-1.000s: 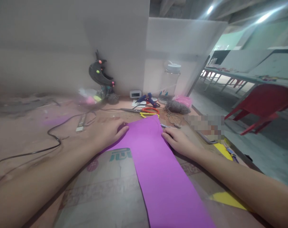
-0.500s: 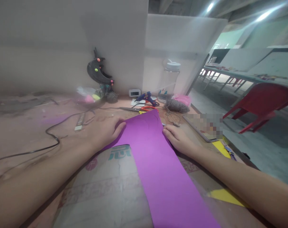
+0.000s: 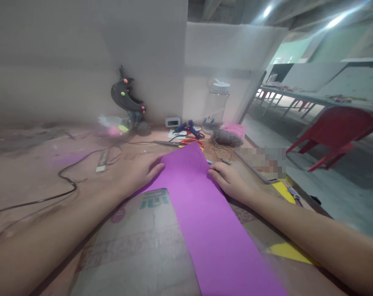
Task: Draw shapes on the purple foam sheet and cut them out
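Note:
A sheet of purple paper (image 3: pixel 201 213), cut in an angled shape, stretches from the middle of the table toward me. Its left edge is gripped by my left hand (image 3: pixel 146 170), the thumb lying on top and the other fingers out of sight beneath. My right hand (image 3: pixel 228 179) is closed at the paper's right edge, thumb and forefinger pinching it. A thin silvery tip (image 3: pixel 209 162) shows just beyond those fingers; I cannot tell whether it is held. Faint curved lines mark the paper's far end. Printed cardboard (image 3: pixel 137 246) lies under the paper.
Behind the paper lie scissors (image 3: pixel 191 142), a blue glue gun (image 3: pixel 191 129), a small digital clock (image 3: pixel 173 122) and grey yarn (image 3: pixel 226 138). A clear bottle (image 3: pixel 216 107) stands behind. A black crescent decoration (image 3: pixel 125 94) leans by the wall. A cable (image 3: pixel 67 176) crosses the left; a phone (image 3: pixel 260 164) lies right.
The paper's far end has bent slightly between my hands, and my right hand has shifted a little left. The whole view has also moved slightly.

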The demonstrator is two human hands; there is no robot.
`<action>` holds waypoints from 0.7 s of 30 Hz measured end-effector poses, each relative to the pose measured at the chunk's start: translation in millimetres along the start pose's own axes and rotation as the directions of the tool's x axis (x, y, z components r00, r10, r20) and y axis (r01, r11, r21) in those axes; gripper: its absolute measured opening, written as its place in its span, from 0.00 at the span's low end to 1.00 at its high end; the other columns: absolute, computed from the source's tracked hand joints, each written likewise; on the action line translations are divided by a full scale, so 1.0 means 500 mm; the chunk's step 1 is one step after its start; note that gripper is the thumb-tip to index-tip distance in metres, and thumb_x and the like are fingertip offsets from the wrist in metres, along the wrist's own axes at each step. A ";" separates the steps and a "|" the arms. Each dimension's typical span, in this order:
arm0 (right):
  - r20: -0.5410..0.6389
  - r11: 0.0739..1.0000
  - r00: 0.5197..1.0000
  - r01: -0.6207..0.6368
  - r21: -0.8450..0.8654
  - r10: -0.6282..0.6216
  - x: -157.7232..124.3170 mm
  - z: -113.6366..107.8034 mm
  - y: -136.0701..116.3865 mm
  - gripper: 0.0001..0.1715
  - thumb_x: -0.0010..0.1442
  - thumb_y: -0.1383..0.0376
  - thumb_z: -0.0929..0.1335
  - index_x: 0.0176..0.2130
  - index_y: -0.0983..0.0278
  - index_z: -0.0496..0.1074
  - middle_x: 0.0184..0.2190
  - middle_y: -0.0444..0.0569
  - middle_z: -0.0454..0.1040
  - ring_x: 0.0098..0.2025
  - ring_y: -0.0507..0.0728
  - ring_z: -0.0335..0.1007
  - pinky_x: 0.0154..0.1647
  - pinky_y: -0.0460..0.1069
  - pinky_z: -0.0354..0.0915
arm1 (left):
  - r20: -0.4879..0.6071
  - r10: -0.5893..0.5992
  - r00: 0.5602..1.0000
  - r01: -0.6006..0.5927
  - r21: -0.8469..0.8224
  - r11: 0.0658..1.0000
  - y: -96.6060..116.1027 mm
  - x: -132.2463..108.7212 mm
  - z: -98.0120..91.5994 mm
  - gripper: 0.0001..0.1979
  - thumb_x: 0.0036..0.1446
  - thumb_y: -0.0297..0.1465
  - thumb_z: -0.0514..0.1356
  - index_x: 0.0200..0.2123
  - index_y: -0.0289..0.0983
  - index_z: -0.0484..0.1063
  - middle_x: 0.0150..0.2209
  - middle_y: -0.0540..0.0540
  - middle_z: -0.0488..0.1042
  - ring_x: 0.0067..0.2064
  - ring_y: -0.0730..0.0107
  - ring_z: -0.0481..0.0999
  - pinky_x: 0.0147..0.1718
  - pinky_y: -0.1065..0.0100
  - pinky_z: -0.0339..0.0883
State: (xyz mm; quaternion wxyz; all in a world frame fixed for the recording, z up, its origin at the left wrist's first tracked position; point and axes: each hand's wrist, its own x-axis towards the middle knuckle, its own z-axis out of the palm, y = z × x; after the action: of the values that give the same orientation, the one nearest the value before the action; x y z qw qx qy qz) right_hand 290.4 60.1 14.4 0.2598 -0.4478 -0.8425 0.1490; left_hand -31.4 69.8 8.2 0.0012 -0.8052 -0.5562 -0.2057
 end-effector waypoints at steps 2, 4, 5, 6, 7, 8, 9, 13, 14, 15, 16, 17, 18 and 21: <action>-0.031 0.999 0.999 -0.017 0.041 0.018 0.000 -0.005 0.000 0.15 0.70 0.59 0.60 0.32 0.60 0.66 0.31 0.49 0.74 0.36 0.58 0.69 0.39 0.50 0.62 | 0.020 -0.020 1.000 0.020 -0.014 1.000 -0.003 0.005 -0.003 0.22 0.70 0.46 0.50 0.53 0.43 0.78 0.52 0.41 0.81 0.52 0.49 0.79 0.49 0.55 0.70; -0.101 0.994 0.993 -0.048 0.099 0.058 0.006 -0.015 0.007 0.17 0.71 0.58 0.59 0.32 0.60 0.66 0.31 0.48 0.73 0.35 0.57 0.69 0.39 0.50 0.62 | 0.026 -0.015 1.000 0.016 -0.043 0.999 -0.014 0.013 -0.011 0.21 0.70 0.45 0.49 0.49 0.43 0.79 0.47 0.42 0.82 0.48 0.50 0.79 0.46 0.56 0.70; -0.148 0.989 0.986 -0.059 0.133 0.078 0.012 -0.023 0.013 0.17 0.71 0.58 0.59 0.33 0.60 0.66 0.31 0.47 0.73 0.35 0.57 0.69 0.39 0.50 0.63 | 0.026 0.001 1.000 0.000 -0.056 0.998 -0.021 0.019 -0.017 0.20 0.69 0.44 0.49 0.47 0.43 0.79 0.45 0.42 0.82 0.47 0.51 0.79 0.46 0.57 0.70; -0.191 0.985 0.977 -0.063 0.163 0.094 0.018 -0.032 0.020 0.16 0.71 0.57 0.60 0.34 0.61 0.67 0.31 0.47 0.73 0.36 0.57 0.69 0.39 0.50 0.63 | 0.029 0.016 0.999 -0.014 -0.066 0.998 -0.030 0.025 -0.024 0.20 0.68 0.43 0.50 0.45 0.43 0.79 0.44 0.42 0.82 0.46 0.51 0.79 0.46 0.57 0.70; -0.230 0.981 0.967 -0.063 0.185 0.106 0.025 -0.043 0.027 0.14 0.71 0.58 0.60 0.36 0.61 0.68 0.32 0.47 0.74 0.36 0.56 0.69 0.39 0.50 0.64 | 0.039 0.022 0.999 -0.019 -0.072 0.997 -0.039 0.030 -0.033 0.19 0.67 0.43 0.50 0.43 0.43 0.79 0.43 0.42 0.82 0.46 0.51 0.79 0.46 0.57 0.70; -0.259 0.979 0.959 -0.064 0.195 0.115 0.032 -0.054 0.033 0.12 0.70 0.58 0.61 0.38 0.61 0.69 0.33 0.47 0.75 0.36 0.56 0.70 0.38 0.50 0.64 | 0.056 0.020 0.998 -0.015 -0.073 0.997 -0.049 0.035 -0.042 0.18 0.66 0.42 0.50 0.41 0.43 0.79 0.42 0.43 0.82 0.46 0.51 0.79 0.47 0.57 0.70; -0.274 0.979 0.954 -0.070 0.191 0.121 0.038 -0.065 0.039 0.11 0.68 0.60 0.62 0.39 0.62 0.70 0.34 0.47 0.76 0.36 0.56 0.70 0.38 0.50 0.64 | 0.076 0.012 0.997 -0.006 -0.070 0.998 -0.058 0.039 -0.050 0.17 0.64 0.42 0.51 0.38 0.43 0.79 0.41 0.43 0.82 0.45 0.51 0.79 0.46 0.57 0.70; -0.184 0.980 0.964 -0.181 0.083 0.193 0.047 -0.099 0.043 0.11 0.65 0.63 0.64 0.44 0.62 0.74 0.37 0.49 0.80 0.37 0.58 0.73 0.37 0.50 0.66 | 0.142 -0.007 0.990 0.017 -0.071 0.997 -0.090 0.045 -0.072 0.14 0.58 0.42 0.55 0.34 0.43 0.79 0.38 0.45 0.83 0.42 0.53 0.79 0.42 0.61 0.69; -0.128 0.978 0.969 -0.207 0.030 0.210 0.049 -0.102 0.040 0.12 0.65 0.63 0.65 0.46 0.62 0.75 0.39 0.50 0.81 0.38 0.58 0.74 0.38 0.50 0.67 | 0.151 -0.011 0.989 0.022 -0.077 0.997 -0.095 0.045 -0.073 0.14 0.57 0.42 0.56 0.35 0.43 0.79 0.38 0.45 0.83 0.42 0.55 0.79 0.41 0.62 0.69; -0.070 0.976 0.975 -0.215 -0.035 0.212 0.053 -0.103 0.038 0.14 0.66 0.62 0.66 0.49 0.63 0.75 0.41 0.52 0.81 0.40 0.59 0.75 0.39 0.51 0.67 | 0.159 -0.013 0.987 0.027 -0.085 0.996 -0.098 0.045 -0.074 0.14 0.56 0.41 0.56 0.37 0.43 0.79 0.38 0.46 0.83 0.41 0.56 0.80 0.40 0.63 0.69; -0.017 0.976 0.981 -0.193 -0.106 0.192 0.061 -0.101 0.036 0.16 0.66 0.61 0.67 0.51 0.63 0.75 0.44 0.54 0.81 0.42 0.61 0.76 0.41 0.51 0.68 | 0.165 -0.015 0.986 0.031 -0.094 0.995 -0.099 0.045 -0.074 0.14 0.56 0.41 0.56 0.38 0.43 0.79 0.38 0.46 0.83 0.41 0.57 0.79 0.40 0.63 0.68; 0.029 0.975 0.989 -0.140 -0.173 0.147 0.072 -0.097 0.036 0.17 0.67 0.61 0.67 0.53 0.64 0.75 0.47 0.56 0.81 0.44 0.62 0.76 0.44 0.52 0.69 | 0.171 -0.015 0.985 0.033 -0.104 0.994 -0.098 0.046 -0.074 0.14 0.57 0.41 0.56 0.39 0.42 0.79 0.38 0.47 0.82 0.40 0.58 0.79 0.39 0.64 0.68; 0.065 0.971 0.994 -0.072 -0.229 0.089 0.089 -0.091 0.038 0.17 0.67 0.61 0.67 0.53 0.64 0.75 0.49 0.58 0.80 0.47 0.63 0.76 0.47 0.53 0.69 | 0.178 -0.013 0.984 0.033 -0.114 0.993 -0.094 0.047 -0.074 0.14 0.57 0.41 0.56 0.38 0.42 0.79 0.38 0.47 0.82 0.40 0.59 0.79 0.39 0.65 0.68; 0.117 0.950 0.991 0.099 -0.296 -0.066 0.159 -0.061 0.050 0.10 0.62 0.68 0.70 0.44 0.65 0.78 0.51 0.61 0.79 0.54 0.65 0.74 0.57 0.56 0.66 | 0.192 -0.007 0.981 0.032 -0.129 0.991 -0.075 0.048 -0.079 0.14 0.58 0.43 0.57 0.32 0.42 0.78 0.34 0.48 0.81 0.37 0.60 0.78 0.37 0.65 0.66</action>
State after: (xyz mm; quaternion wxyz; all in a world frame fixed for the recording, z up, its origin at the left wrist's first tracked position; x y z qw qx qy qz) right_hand 288.0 140.6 51.5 0.1495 -0.4380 -0.8859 0.0313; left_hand -71.1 96.3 43.7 -0.1072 -0.8141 -0.5469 -0.1635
